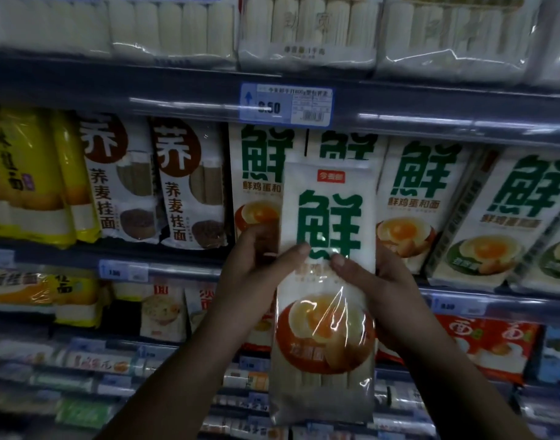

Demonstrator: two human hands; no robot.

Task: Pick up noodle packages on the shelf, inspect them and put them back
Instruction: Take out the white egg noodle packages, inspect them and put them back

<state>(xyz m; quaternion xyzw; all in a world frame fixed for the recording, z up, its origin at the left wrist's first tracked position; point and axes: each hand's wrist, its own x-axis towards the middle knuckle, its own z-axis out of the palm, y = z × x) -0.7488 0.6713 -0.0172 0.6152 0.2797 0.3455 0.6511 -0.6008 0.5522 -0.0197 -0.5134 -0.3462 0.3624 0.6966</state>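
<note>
A tall white noodle package (326, 217) with a big green character and an egg picture is held upright in front of the shelf, its front facing me. My left hand (256, 265) grips its left edge, thumb across the front. My right hand (383, 281) grips the right edge, thumb on the front too. Behind it, the middle shelf (164, 254) carries matching green-lettered packages (421, 198) standing side by side.
Brown-lettered buckwheat noodle packs (189, 185) and yellow packs (27, 179) stand to the left on the same shelf. Plain white noodle bundles (307, 30) fill the shelf above, with a blue price tag (286, 106) on its rail. Lower shelves hold red packs (494, 344) and other goods.
</note>
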